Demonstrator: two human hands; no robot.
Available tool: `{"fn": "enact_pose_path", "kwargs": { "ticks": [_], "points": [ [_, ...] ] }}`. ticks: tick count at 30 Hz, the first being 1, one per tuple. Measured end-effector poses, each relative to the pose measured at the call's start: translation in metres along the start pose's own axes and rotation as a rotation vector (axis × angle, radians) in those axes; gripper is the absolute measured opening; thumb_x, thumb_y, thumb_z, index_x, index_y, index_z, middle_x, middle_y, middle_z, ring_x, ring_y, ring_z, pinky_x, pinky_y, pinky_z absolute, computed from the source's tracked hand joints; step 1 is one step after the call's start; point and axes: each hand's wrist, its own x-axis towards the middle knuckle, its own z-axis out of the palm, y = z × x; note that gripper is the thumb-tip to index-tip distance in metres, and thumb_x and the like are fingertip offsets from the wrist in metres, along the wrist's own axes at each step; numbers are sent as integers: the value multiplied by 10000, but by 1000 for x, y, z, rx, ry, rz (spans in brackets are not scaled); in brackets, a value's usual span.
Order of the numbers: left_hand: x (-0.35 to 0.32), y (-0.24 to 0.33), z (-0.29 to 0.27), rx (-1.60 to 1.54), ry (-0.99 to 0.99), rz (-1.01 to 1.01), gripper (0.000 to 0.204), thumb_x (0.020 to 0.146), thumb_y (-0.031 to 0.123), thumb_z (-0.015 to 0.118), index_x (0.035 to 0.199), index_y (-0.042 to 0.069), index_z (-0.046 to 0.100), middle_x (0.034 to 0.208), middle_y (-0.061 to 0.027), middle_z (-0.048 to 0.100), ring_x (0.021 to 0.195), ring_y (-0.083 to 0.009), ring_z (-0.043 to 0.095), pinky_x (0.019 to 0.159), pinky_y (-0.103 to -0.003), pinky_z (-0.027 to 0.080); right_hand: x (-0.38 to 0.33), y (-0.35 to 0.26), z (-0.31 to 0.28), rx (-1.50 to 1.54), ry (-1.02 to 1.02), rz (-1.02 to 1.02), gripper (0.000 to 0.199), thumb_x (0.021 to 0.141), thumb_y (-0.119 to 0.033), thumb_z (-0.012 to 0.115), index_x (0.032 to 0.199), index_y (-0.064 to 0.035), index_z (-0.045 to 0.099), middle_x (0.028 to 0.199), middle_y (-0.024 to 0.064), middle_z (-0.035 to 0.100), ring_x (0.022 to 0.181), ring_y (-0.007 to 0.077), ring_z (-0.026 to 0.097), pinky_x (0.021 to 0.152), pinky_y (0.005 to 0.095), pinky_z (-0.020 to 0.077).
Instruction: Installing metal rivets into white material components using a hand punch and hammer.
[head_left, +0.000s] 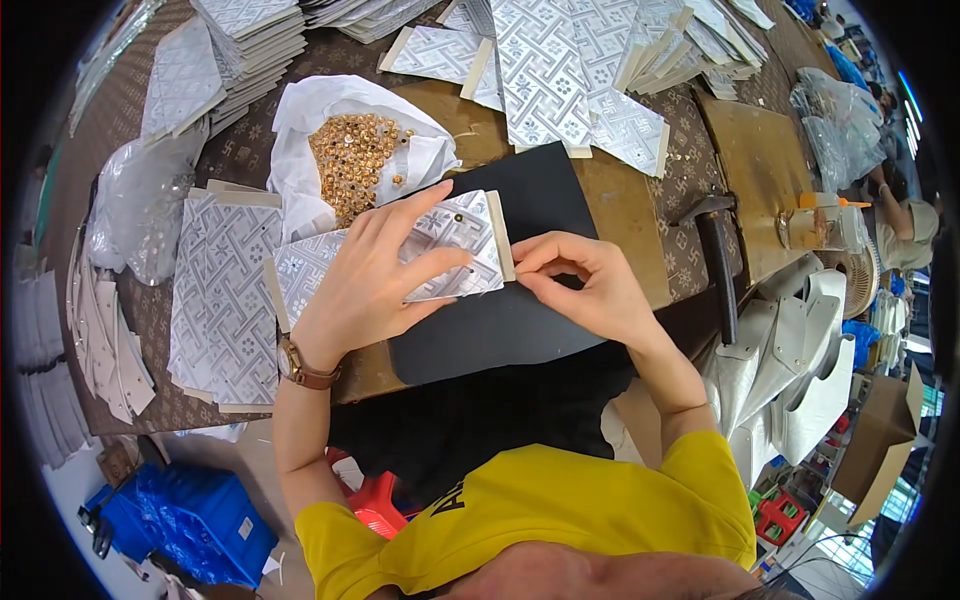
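My left hand (pixel 375 275) lies flat on a silver-patterned card piece (pixel 462 245), pressing it onto a black mat (pixel 520 320). Thumb and fingers spread over the card. A small brass stud (pixel 458 216) sits in the card near its upper edge. My right hand (pixel 585 285) pinches the card's right edge with its fingertips closed together; whether a stud is between them is hidden. A wristwatch (pixel 300 368) with a brown strap is on my left wrist.
A white bag of gold studs (pixel 355 150) lies open behind the card. Stacks of patterned card pieces (pixel 225 300) lie left and across the back (pixel 560 60). A hammer (pixel 718 260) rests right of the mat. Another person (pixel 905 225) sits far right. A blue crate (pixel 200 520) stands on the floor.
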Motion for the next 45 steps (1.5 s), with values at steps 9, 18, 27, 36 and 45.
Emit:
{"fn": "enact_pose_path", "kwargs": {
  "ticks": [9,18,27,36,45],
  "points": [
    [-3,-4,-1,-56,21,13,396,727,249,879,1088,174,733,1556,-184,462,1357,-394,508,1097,-474,423,4,5,5,24,-32,29,128,929,70,675,1046,28,706,1169,100,712,1024,118,670,924,270,552],
    [0,-3,0,-24,21,2,336,742,250,864,1051,188,747,1544,-159,483,1341,-383,518,1084,-470,429,10,6,6,-3,-8,19,100,943,47,674,1035,24,707,1164,92,714,1007,108,660,911,270,550],
    [-1,-4,4,21,35,19,304,747,266,858,1027,196,763,1522,-124,513,1291,-359,542,1047,-456,446,11,7,7,-36,2,15,98,941,40,680,1032,18,708,1172,89,714,988,101,660,877,260,547],
    [-3,-2,6,37,54,13,279,736,257,858,989,185,764,1528,-85,529,1273,-341,546,1016,-442,453,13,1,11,-324,101,-227,180,878,77,704,1025,-26,718,1071,78,698,910,141,672,806,275,548],
    [-4,-5,10,82,60,35,245,762,278,834,969,198,732,1536,-72,517,1257,-321,534,1034,-436,434,39,4,21,-720,-67,-683,259,766,9,795,1000,-46,699,1005,69,682,870,243,648,740,357,532]
  ]
}}
